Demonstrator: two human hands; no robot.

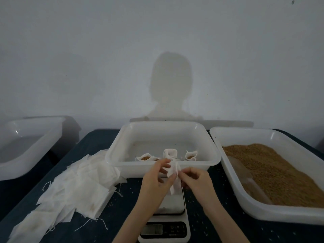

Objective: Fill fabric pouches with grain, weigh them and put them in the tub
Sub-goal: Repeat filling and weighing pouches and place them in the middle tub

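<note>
Between left hand (158, 174) and right hand (192, 178), both pinching: empty pouch (173, 179), opening step; next, grain (273, 169) rightward.

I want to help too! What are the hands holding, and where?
Both hands hold one empty pouch above the scale: left hand on its left edge, right hand pinching its right edge.

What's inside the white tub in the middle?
The middle tub holds pouches: two open ones show brown grain, pouch and pouch, with a white one between them. The tub's front wall hides their bottoms, and the hands cover a little.
</note>
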